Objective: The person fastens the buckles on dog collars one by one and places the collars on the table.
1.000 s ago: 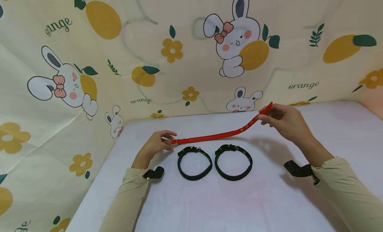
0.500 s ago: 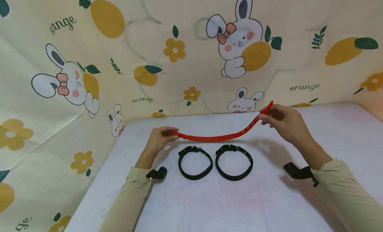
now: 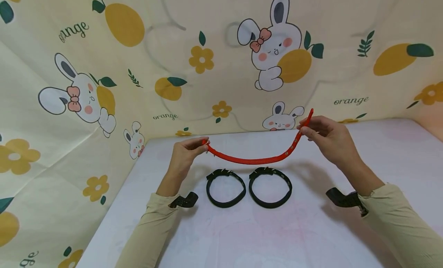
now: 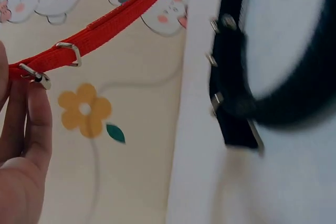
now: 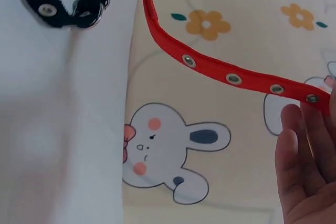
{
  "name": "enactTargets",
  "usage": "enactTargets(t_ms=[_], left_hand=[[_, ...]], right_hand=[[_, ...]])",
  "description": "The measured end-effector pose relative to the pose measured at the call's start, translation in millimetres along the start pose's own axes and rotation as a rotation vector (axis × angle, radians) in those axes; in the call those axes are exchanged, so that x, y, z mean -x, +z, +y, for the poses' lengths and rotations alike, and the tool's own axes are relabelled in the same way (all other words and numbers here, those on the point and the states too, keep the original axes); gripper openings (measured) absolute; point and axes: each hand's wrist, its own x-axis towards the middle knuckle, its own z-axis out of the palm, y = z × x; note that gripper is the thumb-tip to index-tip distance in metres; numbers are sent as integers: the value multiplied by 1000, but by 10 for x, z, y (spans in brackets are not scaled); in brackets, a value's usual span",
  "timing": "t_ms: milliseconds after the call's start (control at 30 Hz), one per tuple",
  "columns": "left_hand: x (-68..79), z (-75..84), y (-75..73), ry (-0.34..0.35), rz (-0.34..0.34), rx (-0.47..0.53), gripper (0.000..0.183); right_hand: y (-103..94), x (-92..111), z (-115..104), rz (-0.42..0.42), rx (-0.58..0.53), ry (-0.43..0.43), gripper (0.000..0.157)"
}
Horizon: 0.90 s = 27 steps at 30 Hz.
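A red collar (image 3: 252,161) hangs in a sagging curve between both hands. My left hand (image 3: 185,156) pinches its buckle end; the metal buckle (image 4: 39,74) and a second metal loop (image 4: 72,53) show in the left wrist view. With thumb and fingers my right hand (image 3: 332,143) pinches the strap near its pointed tip, which sticks up past the fingers. Metal eyelets (image 5: 233,78) line that end of the strap. Nearer than the red collar, two black collars lie side by side, each buckled into a ring: the left one (image 3: 226,205) and the right one (image 3: 271,205).
A white table surface (image 3: 242,237) lies under everything. Behind it and along the left rises a cream cloth (image 3: 207,14) printed with rabbits, oranges and flowers. A black wrist camera (image 3: 185,200) sits on the left wrist, another black camera (image 3: 340,197) on the right.
My left hand has risen from the table level with the buckle end and moved slightly right. The collar sags more deeply, and its tip points more steeply up. The black collars stay put.
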Motion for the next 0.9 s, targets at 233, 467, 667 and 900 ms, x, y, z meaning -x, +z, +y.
enactTargets(t_ms=[233, 467, 667, 900], left_hand=[[101, 163, 67, 6, -79, 71, 32], [162, 273, 104, -15, -94, 123, 31], [193, 340, 152, -20, -71, 171, 24], [246, 412, 241, 32, -26, 207, 21]], right_hand=[[10, 57, -106, 28, -20, -7, 38], [16, 95, -190, 37, -13, -65, 42], [26, 108, -228, 50, -27, -103, 41], [52, 135, -289, 36, -58, -121, 38]])
